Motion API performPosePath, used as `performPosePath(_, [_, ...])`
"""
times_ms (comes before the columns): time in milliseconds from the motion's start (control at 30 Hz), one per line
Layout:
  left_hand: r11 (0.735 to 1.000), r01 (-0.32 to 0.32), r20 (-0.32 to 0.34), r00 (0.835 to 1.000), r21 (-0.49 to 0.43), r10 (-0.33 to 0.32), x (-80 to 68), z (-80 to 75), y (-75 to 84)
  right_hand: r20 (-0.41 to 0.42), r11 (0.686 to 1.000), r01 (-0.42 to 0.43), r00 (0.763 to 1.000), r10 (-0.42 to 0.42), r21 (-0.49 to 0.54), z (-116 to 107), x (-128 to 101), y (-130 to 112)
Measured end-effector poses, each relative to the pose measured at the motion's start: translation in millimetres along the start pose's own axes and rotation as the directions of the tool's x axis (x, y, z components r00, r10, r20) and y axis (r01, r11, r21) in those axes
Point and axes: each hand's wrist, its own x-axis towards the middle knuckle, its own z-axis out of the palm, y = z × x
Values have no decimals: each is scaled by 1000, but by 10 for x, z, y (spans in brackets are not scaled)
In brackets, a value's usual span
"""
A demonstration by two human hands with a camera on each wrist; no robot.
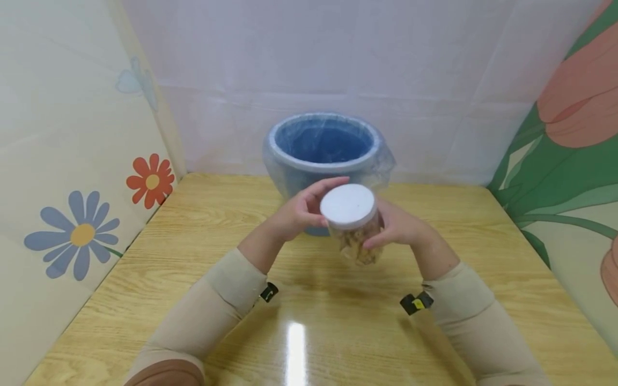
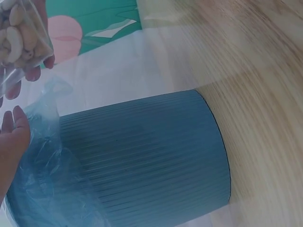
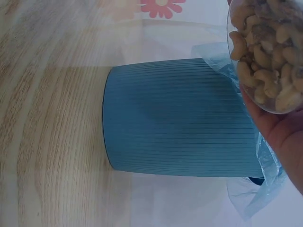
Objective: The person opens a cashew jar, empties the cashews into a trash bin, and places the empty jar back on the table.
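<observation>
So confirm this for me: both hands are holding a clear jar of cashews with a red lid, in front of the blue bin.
The lid is white, not red, as the head view shows. The rest stands: the left hand and right hand hold the clear jar of cashews in front of the blue bin.

blue ribbed bin (image 1: 322, 161) with clear liner, wooden table (image 1: 193, 257), flower-print side panels (image 1: 82, 236)

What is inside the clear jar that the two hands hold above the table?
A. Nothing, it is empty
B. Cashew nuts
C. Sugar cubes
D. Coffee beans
B. The right wrist view shows pale, curved cashew nuts filling the clear jar, which has a white lid.
</observation>
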Motion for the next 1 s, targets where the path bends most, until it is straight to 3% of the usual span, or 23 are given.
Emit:
performPosePath(333, [1000,-21,-28,999,17,21,4,17,-17,-14,1000,-16,1000,16,-3,5,17,-4])
performPosePath(533, [998,-42,-84,995,48,45,4,48,5,-117,994,-44,993,32,-101,39,28,-17])
performPosePath(767, [993,-59,-166,983,105,76,1,112,56,-265,979,-91,963,41,-182,88,57,-7])
performPosePath(1000, [988,-65,-253,962,144,100,0,159,82,-328,967,-119,944,40,-223,117,95,-5])
